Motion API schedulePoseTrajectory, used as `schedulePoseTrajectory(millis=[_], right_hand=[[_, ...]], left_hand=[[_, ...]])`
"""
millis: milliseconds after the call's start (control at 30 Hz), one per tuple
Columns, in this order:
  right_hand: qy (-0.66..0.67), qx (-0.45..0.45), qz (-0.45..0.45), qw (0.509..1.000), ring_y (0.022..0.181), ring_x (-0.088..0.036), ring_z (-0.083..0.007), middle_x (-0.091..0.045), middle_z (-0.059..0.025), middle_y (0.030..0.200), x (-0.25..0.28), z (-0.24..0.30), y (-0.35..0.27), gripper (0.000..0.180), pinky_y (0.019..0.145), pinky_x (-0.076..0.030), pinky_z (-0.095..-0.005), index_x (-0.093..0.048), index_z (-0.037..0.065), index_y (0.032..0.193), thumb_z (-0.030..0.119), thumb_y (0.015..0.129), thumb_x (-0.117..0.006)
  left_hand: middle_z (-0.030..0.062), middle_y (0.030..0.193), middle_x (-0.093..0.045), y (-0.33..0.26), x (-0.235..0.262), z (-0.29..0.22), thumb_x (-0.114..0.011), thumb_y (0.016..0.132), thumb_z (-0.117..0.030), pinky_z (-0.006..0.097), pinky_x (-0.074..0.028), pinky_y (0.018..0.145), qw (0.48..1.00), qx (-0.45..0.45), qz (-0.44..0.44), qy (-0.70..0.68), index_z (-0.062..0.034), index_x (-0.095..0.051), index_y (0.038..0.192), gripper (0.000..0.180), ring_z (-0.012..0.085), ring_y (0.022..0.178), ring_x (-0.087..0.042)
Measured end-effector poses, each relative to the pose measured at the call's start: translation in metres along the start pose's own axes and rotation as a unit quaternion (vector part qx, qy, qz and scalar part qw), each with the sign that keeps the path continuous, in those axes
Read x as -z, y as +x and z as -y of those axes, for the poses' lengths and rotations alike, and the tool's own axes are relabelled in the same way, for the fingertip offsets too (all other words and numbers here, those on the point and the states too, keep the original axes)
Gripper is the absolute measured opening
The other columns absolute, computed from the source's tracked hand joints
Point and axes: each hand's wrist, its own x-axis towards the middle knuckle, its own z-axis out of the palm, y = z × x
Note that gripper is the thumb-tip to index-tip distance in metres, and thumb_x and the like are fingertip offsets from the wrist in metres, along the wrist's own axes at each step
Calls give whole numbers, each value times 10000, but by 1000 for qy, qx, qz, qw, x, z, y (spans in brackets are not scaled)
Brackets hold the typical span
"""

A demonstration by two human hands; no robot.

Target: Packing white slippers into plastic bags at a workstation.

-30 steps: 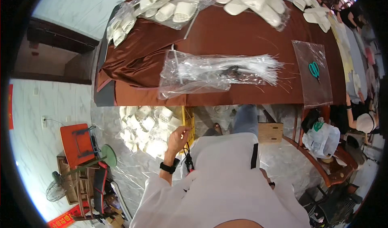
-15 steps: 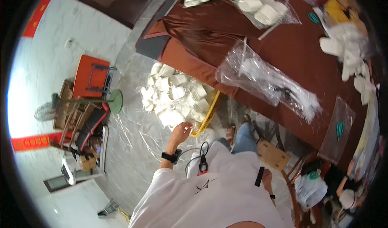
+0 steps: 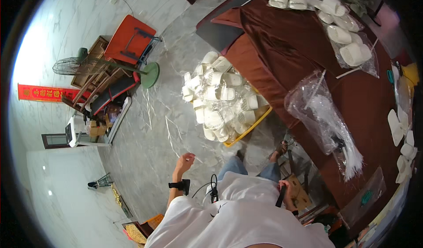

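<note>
My left hand [image 3: 185,161] hangs over the grey floor, its fingers loosely bent and apart, with nothing seen in them. Ahead of it stands a yellow basket [image 3: 252,132] heaped with white slippers [image 3: 219,93] in clear plastic wrapping; the hand is apart from the pile. My right hand [image 3: 287,194] is low by my right side, fingers curled round a narrow, flat black object [image 3: 280,196]. Its kind cannot be made out.
A table with a brown cloth [image 3: 273,54] fills the right, bearing bagged white slippers [image 3: 354,53] and a plastic bag of white strips [image 3: 337,129]. At the left are a green-based fan [image 3: 150,75], a folded orange table [image 3: 130,39] and stacked furniture.
My left hand has drawn back from the slipper basket to over the floor. My view has turned, so the basket and table appear farther right. My right hand stays by my side.
</note>
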Motion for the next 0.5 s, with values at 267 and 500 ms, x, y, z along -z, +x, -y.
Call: schedulePoseTrajectory(millis=[267,500], right_hand=[[-322,57,14,945,650,-549,-77,-565,-5,781,-125,-40,69,142,555,-440,-205,-563,33,1007,137,919,-524],[-369,-22,-45,928,1127,-513,-281,-453,-207,1281,-250,-28,165,650,884,-449,-364,-342,19,1341,321,849,-639]], left_hand=[[99,841,-673,88,64,115,-603,825,-197,320,-508,628,999,41,9,-33,-69,-638,1000,220,210,696,-664],[168,948,-661,227,118,160,-623,812,-266,370,-511,684,998,-32,-9,61,-74,-592,1091,340,289,831,-661]])
